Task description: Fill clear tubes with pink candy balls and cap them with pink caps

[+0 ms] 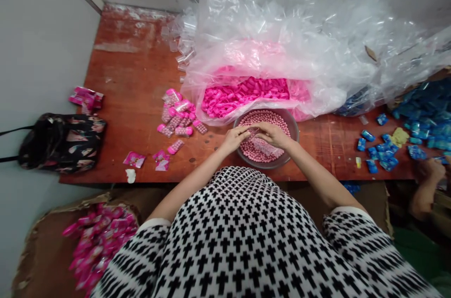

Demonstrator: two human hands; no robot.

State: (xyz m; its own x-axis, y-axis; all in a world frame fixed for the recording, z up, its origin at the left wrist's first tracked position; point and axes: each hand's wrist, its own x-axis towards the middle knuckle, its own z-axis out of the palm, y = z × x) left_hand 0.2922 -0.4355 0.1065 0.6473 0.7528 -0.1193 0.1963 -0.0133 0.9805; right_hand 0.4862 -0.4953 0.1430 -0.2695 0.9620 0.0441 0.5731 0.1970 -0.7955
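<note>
Both my hands are over a grey bowl [294, 130] of small round pink beads [268, 117], their fingertips nearly meeting. My right hand [273, 134] curls, palm down, around what looks like a clear plastic tube [252, 134], partly hidden by the fingers. My left hand [237, 138] has its fingers pressed together at the tube's left side; what they pinch is hidden. Another clear plastic piece [269, 149] lies on the beads below my right hand. Left of the bowl sits a pile of clear tubes filled with beads, with pink caps [176, 112].
Behind the bowl, a big clear plastic bag [239, 54] holds many loose pink caps [246, 94]. Blue packs [384, 152] lie at right, near another person's hand [435, 171]. A flowered black bag [66, 141] sits left. Below, a cardboard box [38, 241] holds pink packs [102, 241].
</note>
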